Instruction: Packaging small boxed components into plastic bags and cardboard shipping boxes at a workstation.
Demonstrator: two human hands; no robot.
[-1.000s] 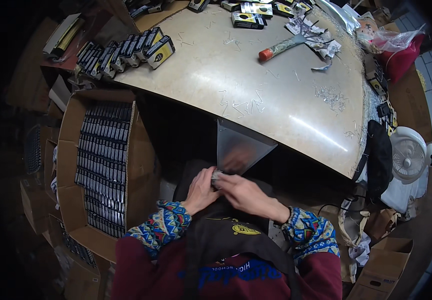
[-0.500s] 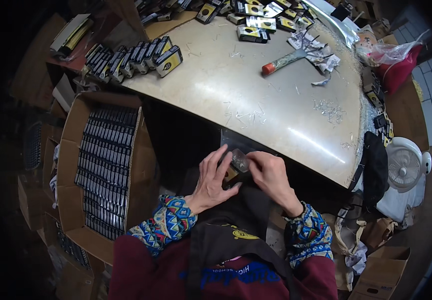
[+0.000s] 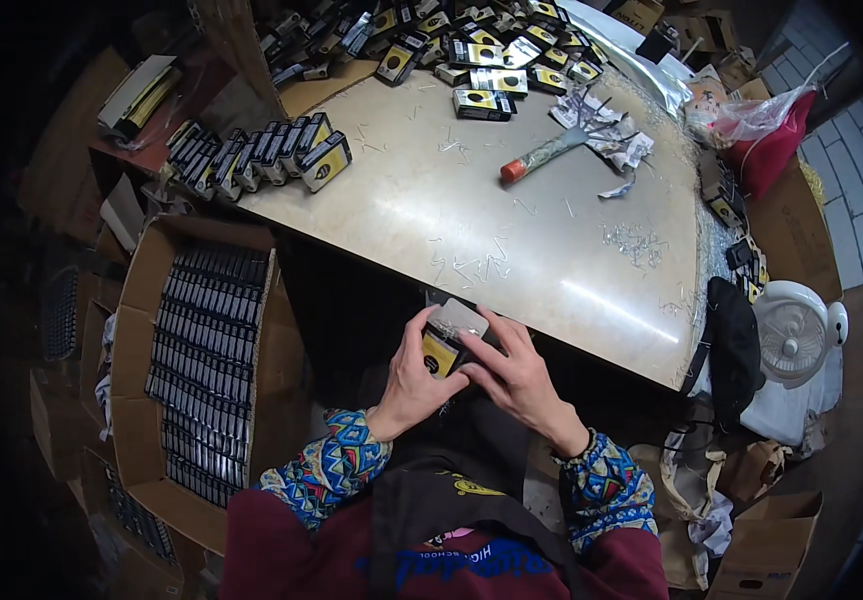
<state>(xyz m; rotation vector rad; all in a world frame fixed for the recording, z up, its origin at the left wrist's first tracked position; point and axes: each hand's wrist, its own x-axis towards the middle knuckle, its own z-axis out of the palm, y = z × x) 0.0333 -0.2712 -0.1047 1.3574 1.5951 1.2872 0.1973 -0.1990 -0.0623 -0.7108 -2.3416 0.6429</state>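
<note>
Below the table's near edge, both hands hold a small black-and-yellow box (image 3: 438, 356). A greyish, shiny flat piece (image 3: 460, 316) shows at its far end; whether it is a flap, a wrapper or a separate part I cannot tell. My left hand (image 3: 410, 388) is closed around the box's left side, thumb at the near end. My right hand (image 3: 518, 374) grips from the right, its fingers over the shiny piece and its thumb near the box's lower right corner. Both wrists are in patterned sleeve covers.
Similar boxes (image 3: 484, 104) lie heaped along the table's far side, with a leaning row (image 3: 326, 164) at its left edge. A red-ended tube-like tool (image 3: 542, 158) and thin clear scraps (image 3: 482, 262) lie on the table (image 3: 402, 215). A packed carton (image 3: 142, 335) stands left; a white fan (image 3: 790, 335) right.
My right hand has shifted from pinching the shiny piece at its right edge to spreading its fingers over it and the box. More of the yellow face shows. The whole view has shifted slightly.
</note>
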